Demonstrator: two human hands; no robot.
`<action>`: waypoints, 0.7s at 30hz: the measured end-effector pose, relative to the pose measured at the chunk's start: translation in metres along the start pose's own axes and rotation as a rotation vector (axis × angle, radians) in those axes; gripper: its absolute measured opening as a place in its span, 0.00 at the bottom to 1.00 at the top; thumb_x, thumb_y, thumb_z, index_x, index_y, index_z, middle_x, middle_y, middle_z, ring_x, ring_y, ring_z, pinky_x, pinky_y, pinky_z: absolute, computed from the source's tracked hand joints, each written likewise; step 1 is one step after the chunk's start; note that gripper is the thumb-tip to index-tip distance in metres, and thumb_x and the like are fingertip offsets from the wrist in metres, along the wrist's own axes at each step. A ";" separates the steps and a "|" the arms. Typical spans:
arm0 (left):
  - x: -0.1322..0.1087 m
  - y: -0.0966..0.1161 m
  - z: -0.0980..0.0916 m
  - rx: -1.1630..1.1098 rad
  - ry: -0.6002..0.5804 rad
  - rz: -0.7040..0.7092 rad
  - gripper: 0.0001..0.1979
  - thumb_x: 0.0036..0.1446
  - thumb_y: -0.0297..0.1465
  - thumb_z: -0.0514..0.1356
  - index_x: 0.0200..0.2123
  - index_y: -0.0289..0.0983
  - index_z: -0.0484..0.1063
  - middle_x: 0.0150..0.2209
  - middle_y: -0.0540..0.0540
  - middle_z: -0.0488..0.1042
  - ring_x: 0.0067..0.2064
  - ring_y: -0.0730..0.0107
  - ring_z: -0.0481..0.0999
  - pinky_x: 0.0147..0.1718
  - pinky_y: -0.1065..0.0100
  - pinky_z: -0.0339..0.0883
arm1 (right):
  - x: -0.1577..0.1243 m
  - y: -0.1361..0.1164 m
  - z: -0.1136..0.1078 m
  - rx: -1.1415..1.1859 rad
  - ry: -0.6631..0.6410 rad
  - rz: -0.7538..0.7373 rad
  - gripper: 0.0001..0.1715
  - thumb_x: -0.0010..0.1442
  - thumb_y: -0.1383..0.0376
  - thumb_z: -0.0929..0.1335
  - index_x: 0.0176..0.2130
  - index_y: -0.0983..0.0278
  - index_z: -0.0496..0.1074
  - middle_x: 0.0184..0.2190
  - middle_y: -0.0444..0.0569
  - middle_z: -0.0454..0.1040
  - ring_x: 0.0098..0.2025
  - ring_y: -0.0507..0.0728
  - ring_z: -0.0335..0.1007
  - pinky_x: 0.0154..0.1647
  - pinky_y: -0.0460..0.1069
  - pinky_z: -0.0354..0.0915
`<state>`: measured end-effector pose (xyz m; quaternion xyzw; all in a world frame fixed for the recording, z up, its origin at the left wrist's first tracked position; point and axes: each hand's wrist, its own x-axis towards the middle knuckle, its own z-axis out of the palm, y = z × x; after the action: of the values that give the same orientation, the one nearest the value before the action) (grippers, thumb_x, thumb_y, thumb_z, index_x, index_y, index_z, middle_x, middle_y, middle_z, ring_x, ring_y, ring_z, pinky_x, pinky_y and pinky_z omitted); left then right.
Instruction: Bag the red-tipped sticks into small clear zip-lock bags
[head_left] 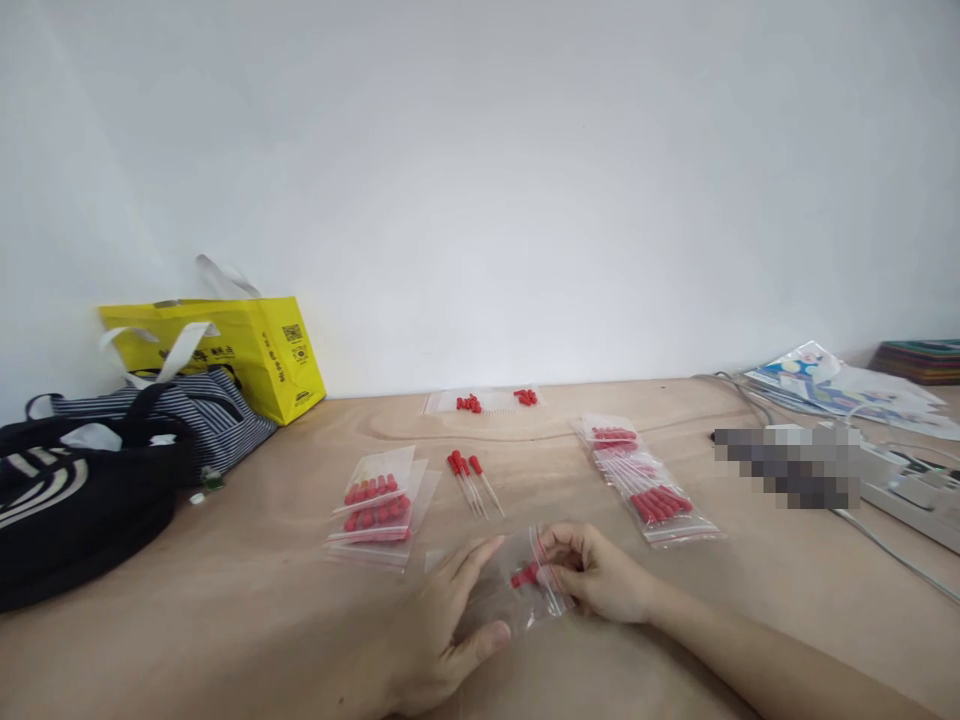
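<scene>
A clear zip bag (517, 605) lies on the table between my hands, its red-lined opening toward the right. My left hand (450, 620) rests at the bag's left side, thumb and fingers apart. My right hand (592, 575) is closed at the bag's opening, its fingers pinched on a red-bulbed dropper (525, 575) that shows through the plastic. Several loose droppers with red bulbs (466, 466) and thin clear stems lie just beyond the hands. To their left are stacked bags of red bulbs (375, 515). Filled dropper bags (660, 500) overlap at the right.
Near the wall lies a flat bag with small red pieces (469, 404). A yellow bag (289, 350), a striped bag (225, 415) and a black bag (90, 510) stand left. At right are a power strip (915, 500), cables and printed sheets (847, 385).
</scene>
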<state>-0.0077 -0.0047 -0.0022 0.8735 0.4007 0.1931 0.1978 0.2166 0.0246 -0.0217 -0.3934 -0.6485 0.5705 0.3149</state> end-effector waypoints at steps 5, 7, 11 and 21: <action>-0.015 -0.014 -0.013 0.004 0.022 -0.083 0.22 0.56 0.36 0.53 0.55 0.44 0.55 0.53 0.47 0.63 0.51 0.59 0.63 0.50 0.59 0.57 | -0.001 -0.003 -0.005 -0.085 0.033 -0.082 0.12 0.49 0.57 0.67 0.27 0.63 0.74 0.22 0.43 0.68 0.19 0.46 0.57 0.16 0.41 0.53; -0.017 -0.015 -0.017 0.008 0.011 -0.088 0.22 0.55 0.35 0.53 0.54 0.45 0.57 0.51 0.48 0.65 0.50 0.60 0.65 0.48 0.60 0.59 | -0.002 -0.008 -0.010 -0.092 -0.052 -0.116 0.12 0.49 0.57 0.67 0.27 0.62 0.76 0.28 0.45 0.70 0.22 0.47 0.60 0.18 0.41 0.55; -0.014 -0.007 -0.025 0.027 -0.038 -0.075 0.22 0.55 0.34 0.54 0.54 0.45 0.58 0.52 0.49 0.65 0.50 0.59 0.65 0.49 0.61 0.59 | 0.011 -0.017 -0.029 -0.087 -0.077 0.084 0.11 0.47 0.60 0.67 0.30 0.63 0.75 0.21 0.42 0.69 0.15 0.45 0.54 0.13 0.41 0.49; -0.013 -0.003 -0.029 0.032 -0.086 -0.057 0.20 0.56 0.33 0.54 0.53 0.45 0.60 0.53 0.49 0.64 0.52 0.61 0.63 0.50 0.60 0.57 | 0.115 -0.018 -0.009 -0.288 0.474 0.009 0.09 0.37 0.66 0.71 0.23 0.63 0.66 0.19 0.42 0.67 0.23 0.50 0.61 0.24 0.45 0.56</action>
<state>-0.0316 -0.0069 0.0184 0.8724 0.4195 0.1434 0.2059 0.1649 0.1278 -0.0073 -0.5593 -0.6294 0.3660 0.3962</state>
